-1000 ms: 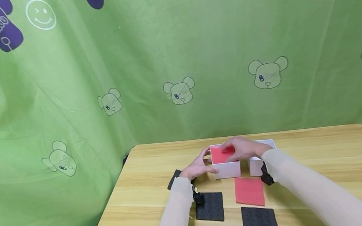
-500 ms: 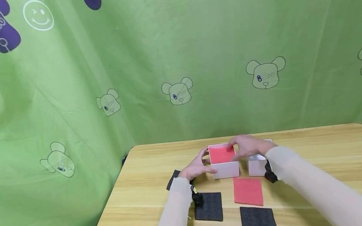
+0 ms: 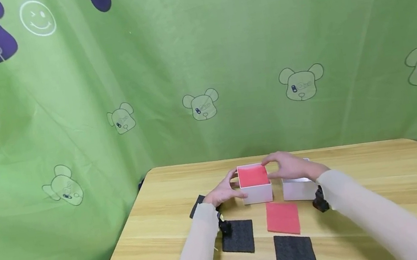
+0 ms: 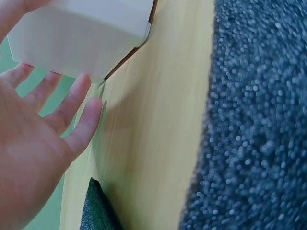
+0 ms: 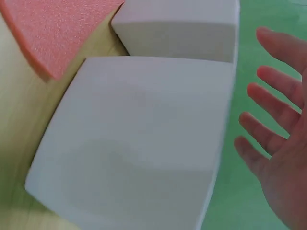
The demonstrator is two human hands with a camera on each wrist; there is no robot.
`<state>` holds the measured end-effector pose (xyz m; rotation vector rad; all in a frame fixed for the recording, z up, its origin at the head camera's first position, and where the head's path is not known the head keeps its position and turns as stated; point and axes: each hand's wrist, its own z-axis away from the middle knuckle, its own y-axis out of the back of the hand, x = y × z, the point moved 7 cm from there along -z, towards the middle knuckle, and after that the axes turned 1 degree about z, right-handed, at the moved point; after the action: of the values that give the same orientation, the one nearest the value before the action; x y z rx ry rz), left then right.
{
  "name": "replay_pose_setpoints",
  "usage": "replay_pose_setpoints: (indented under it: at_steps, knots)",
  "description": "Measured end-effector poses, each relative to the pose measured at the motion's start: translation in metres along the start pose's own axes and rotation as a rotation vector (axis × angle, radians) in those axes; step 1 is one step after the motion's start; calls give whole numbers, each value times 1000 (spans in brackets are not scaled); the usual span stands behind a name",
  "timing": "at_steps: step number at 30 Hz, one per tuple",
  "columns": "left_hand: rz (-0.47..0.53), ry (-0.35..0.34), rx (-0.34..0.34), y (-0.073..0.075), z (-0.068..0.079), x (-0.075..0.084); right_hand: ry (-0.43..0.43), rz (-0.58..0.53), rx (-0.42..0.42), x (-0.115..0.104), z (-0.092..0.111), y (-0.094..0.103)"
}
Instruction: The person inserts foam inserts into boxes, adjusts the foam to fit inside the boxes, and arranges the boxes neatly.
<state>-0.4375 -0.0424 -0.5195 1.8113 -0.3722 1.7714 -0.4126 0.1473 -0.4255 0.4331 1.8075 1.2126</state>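
Note:
A white open-topped box (image 3: 257, 194) stands near the table's far side, with a red foam sheet (image 3: 252, 175) lying inside it near the rim. My left hand (image 3: 222, 192) holds this box at its left side, thumb at the front and fingers spread toward the back, as the left wrist view shows against its white wall (image 4: 72, 38). Over the box's right rim hovers my right hand (image 3: 290, 166), fingers loosely bent with nothing between them. Under that hand stands a second white box (image 3: 298, 190); its inside is mostly hidden.
In front of the boxes lies a red foam square (image 3: 283, 217). Nearer are two black foam squares, one at the left (image 3: 237, 238) and one at the right (image 3: 296, 255). Another black piece (image 3: 196, 207) is partly under my left wrist. A green curtain (image 3: 248, 124) hangs behind the table.
My right hand has come out of the left box and shifted right, uncovering the red sheet, which now looks flatter. My left hand stays at the box.

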Motion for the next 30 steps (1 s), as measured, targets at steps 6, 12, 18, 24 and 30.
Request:
replay_pose_setpoints:
  at_steps: [6,12,18,24,30]
  knots:
    - [4,2,0,1,0,-1,45,50,68,-16,25,20]
    - [-1,9,8,1,1,1,136,105,149,-29,52,25]
    - [5,9,3,0,1,1,217,113,153,-35,74,6]
    - [-1,11,10,1,2,2,220,118,61,-33,86,-27]
    - [-4,12,9,0,2,3,175,137,-20,-26,90,-55]
